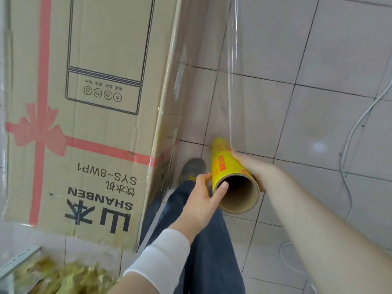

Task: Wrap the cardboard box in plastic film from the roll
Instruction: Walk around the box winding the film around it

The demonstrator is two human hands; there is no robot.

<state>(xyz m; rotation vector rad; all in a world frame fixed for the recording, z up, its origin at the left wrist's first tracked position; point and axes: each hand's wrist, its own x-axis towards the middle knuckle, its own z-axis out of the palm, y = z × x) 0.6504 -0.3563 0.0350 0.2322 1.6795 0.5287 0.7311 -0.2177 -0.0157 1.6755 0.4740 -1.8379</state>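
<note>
Both hands hold the roll: the left hand [201, 198] has its thumb tip hooked inside the open near end of the cardboard core and its fingers curled against the roll's left side. The right hand [253, 168] grips the roll from the right, its fingers mostly hidden behind the tube. A white sleeve [161, 257] covers the left forearm, while the right forearm is bare.

Held between the 2 hands, the yellow roll [224, 166] with red print points away from the camera and down toward the floor, just right of the box's lower corner. Below it are a dark blue trouser leg [207, 251] and, farther on, a grey shoe [194, 167] on the tiles.

Clear plastic film [212, 60] runs up from the roll's far end in a taut sheet to the top of the frame, its right edge showing as a bright line. Glossy, wrinkled film lies over the narrow right side of the cardboard box [101, 134].

The tall box fills the left of the view, printed with a pink ribbon and bow, an appliance outline and "SHANBEN SYS-8WP1".

At lower left lies a blurred yellow-green heap [70, 276]. A white cable [358, 122] trails over the pale tiled floor [318, 60] at right.
</note>
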